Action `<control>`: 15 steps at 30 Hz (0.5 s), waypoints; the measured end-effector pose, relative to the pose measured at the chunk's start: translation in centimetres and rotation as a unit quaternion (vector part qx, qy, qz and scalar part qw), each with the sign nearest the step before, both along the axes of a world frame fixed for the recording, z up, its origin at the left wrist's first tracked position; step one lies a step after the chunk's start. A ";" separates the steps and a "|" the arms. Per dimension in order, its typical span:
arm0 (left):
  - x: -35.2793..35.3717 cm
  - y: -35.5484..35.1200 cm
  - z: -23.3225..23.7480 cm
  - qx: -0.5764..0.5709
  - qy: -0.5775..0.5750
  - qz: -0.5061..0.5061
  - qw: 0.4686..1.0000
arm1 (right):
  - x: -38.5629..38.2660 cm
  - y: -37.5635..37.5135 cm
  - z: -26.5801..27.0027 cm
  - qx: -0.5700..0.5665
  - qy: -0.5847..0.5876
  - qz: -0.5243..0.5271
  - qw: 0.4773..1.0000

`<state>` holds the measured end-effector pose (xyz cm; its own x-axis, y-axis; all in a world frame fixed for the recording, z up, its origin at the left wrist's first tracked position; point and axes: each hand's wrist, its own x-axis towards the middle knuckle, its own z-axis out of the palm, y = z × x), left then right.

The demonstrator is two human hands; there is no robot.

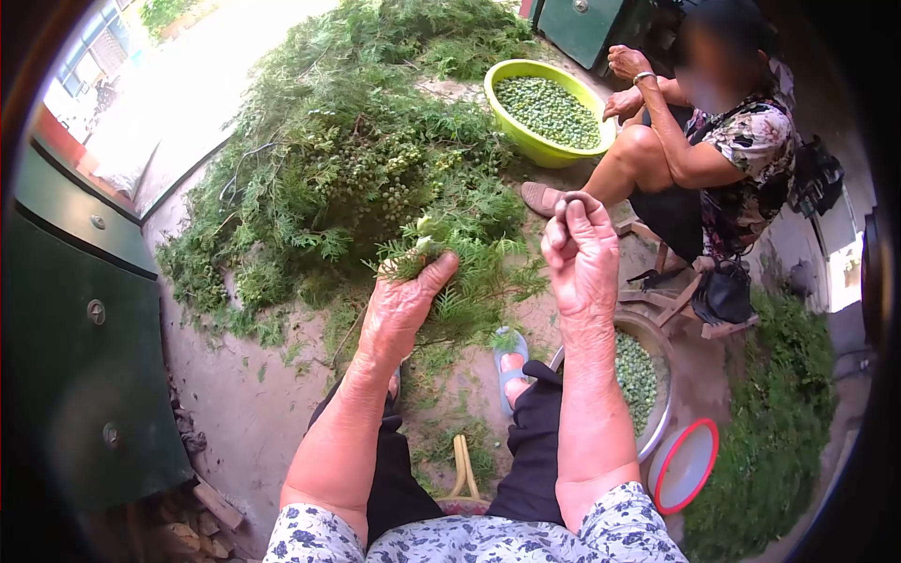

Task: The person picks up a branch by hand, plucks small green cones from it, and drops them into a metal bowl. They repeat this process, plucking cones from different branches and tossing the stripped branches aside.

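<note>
My left hand (405,298) is closed around a leafy green sprig (441,246) with small pale berries at its top. My right hand (580,251) is raised beside it, fingertips pinched together at the top; what they pinch is too small to make out. A metal bowl (660,349) holding small green berries sits on the ground just under my right forearm. A big heap of green branches (357,141) with berry clusters lies on the ground ahead of both hands.
Another person (713,141) sits at the upper right beside a lime-green basin (526,136) full of green berries. A red-rimmed white lid (685,464) lies near the metal bowl. Dark green metal doors (80,319) stand at the left. More cut greenery (770,441) lies at the right.
</note>
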<state>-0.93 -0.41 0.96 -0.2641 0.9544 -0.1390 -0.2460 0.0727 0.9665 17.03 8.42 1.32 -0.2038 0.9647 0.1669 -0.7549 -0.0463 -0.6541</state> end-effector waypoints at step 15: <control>1.0 0.3 0.4 0.045 0.227 -0.170 0.958 | -3.1 -2.6 1.0 0.172 -0.461 -0.012 0.871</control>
<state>0.04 -0.09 1.35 0.0494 0.9988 0.0027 0.2249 -0.0138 0.9743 13.91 5.81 2.33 -0.3835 0.8962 0.2230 0.0999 0.2803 -0.9547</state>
